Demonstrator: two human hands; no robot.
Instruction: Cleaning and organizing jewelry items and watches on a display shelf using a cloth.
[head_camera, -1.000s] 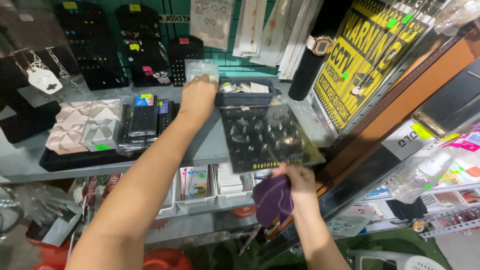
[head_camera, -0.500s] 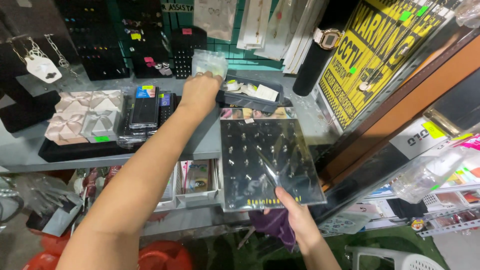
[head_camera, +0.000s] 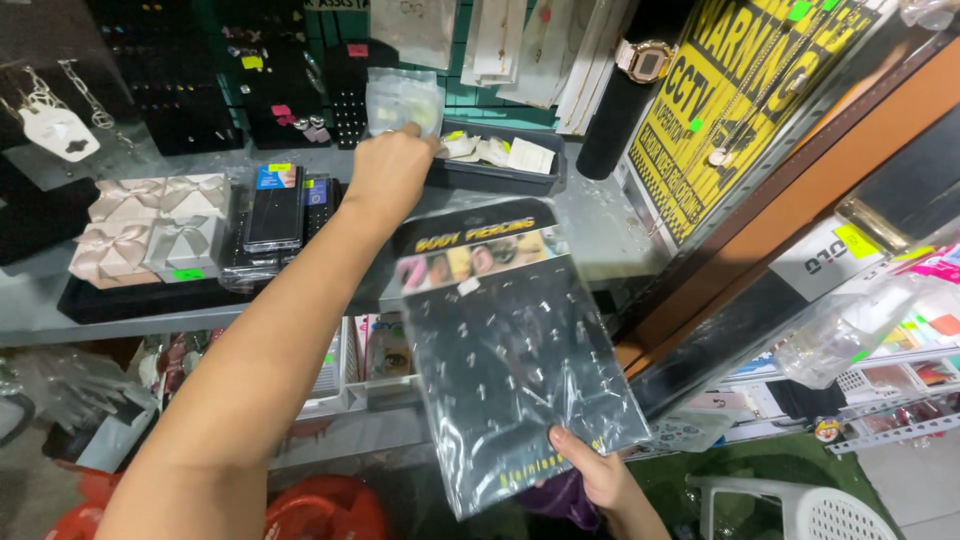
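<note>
Careful: your right hand (head_camera: 590, 478) pinches only bottom edge of wrapped piercing card (head_camera: 515, 350); slick film may slip. Left hand (head_camera: 388, 170) grips small clear packet (head_camera: 402, 100) by tray (head_camera: 497, 176) at shelf (head_camera: 590, 225) back edge.

Display card (head_camera: 515, 350): glossy plastic sleeve. Shelf (head_camera: 590, 225): matt grey metal. Pouch (head_camera: 402, 100): clear plastic.

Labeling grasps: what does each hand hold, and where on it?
Right hand holds the black plastic-wrapped display card by its bottom edge, plus a purple cloth underneath. Left hand pinches a small clear bag at its lower edge.
</note>
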